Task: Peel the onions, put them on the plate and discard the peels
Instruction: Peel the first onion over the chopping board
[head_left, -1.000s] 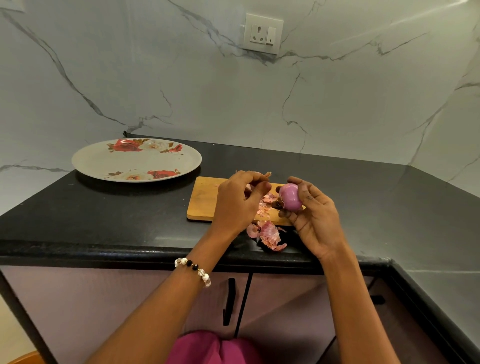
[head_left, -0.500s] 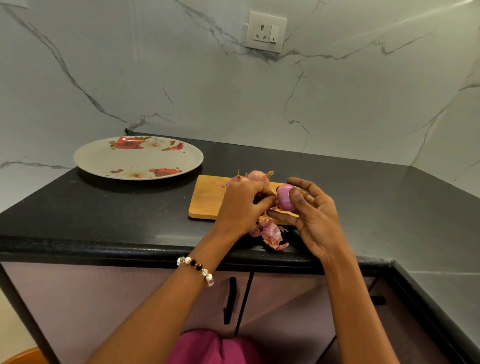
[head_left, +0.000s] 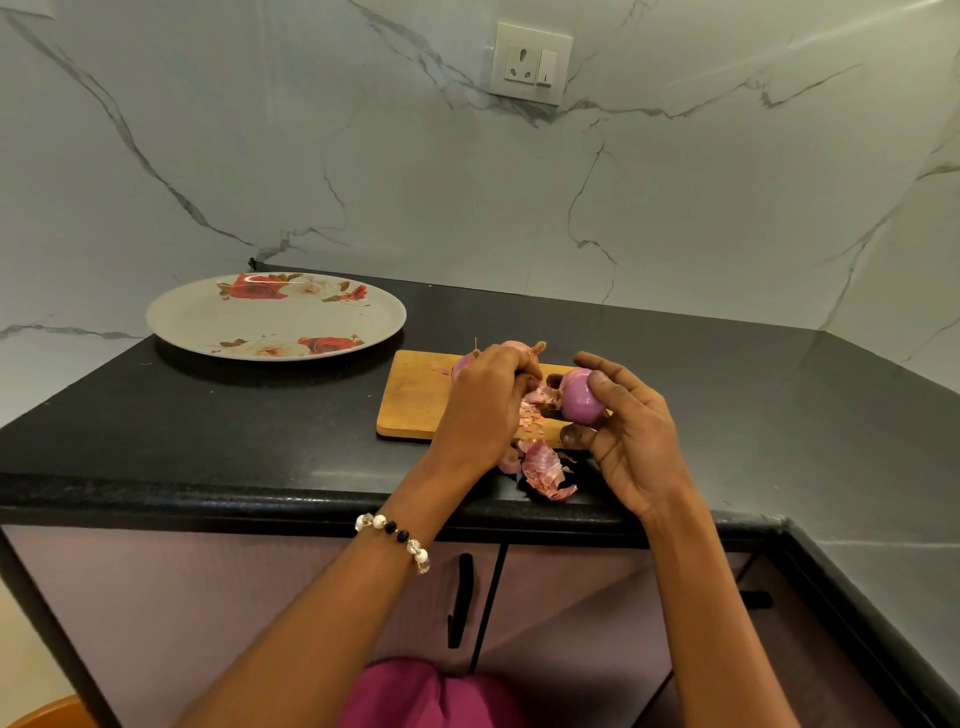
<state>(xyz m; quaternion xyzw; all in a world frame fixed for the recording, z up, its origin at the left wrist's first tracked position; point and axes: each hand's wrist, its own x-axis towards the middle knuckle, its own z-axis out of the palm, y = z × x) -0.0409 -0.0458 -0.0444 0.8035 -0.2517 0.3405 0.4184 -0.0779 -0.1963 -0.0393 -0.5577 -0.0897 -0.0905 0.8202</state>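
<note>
Sitting far left on the surface (head_left: 234, 426), well apart from everything: plate (head_left: 176, 327), no onions on it yet. Over the board (head_left: 415, 400): left hand (head_left: 483, 410), fingers curled, pinching skin at the onion's left end. Just right: right hand (head_left: 631, 436) cradling the peeled onion (head_left: 579, 402), axis roughly horizontal. Peels (head_left: 543, 467) lying at the front edge. Vs 0.5 s ago: hands drawing slightly apart, skin tearing away.

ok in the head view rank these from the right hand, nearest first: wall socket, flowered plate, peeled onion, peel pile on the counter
1. Peeled onion, in the right hand's grip.
2. Peel pile, just left, by the counter's front edge.
3. Flowered plate, far left.
4. Wall socket, up on the wall.
</note>
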